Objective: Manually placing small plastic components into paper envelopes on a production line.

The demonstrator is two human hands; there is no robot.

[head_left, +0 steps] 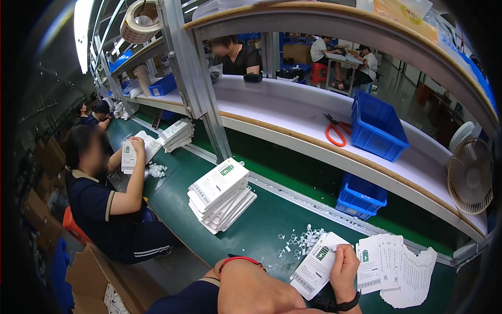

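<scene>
My right hand point(345, 269), with a black band on its wrist, is closed at the upper right corner of a flat white packet point(315, 268) with green print. A small white plastic piece point(334, 248) shows at its fingertips. My left hand point(256, 288) is close to the camera at the lower edge, beside a red cord bracelet point(243, 258); its fingers are hidden. Small white plastic hooks with rings point(303, 240) lie scattered just beyond the packet. Flat white cards point(374, 264) are fanned out to the right of my right hand.
A tall stack of white packets point(219, 196) stands on the green table point(172, 193). At the left a co-worker point(99, 193) handles a similar packet. The shelf point(293, 120) above carries red-handled pliers point(336, 131), a blue bin point(379, 128) and a fan point(470, 175); blue bins point(361, 196) sit below it.
</scene>
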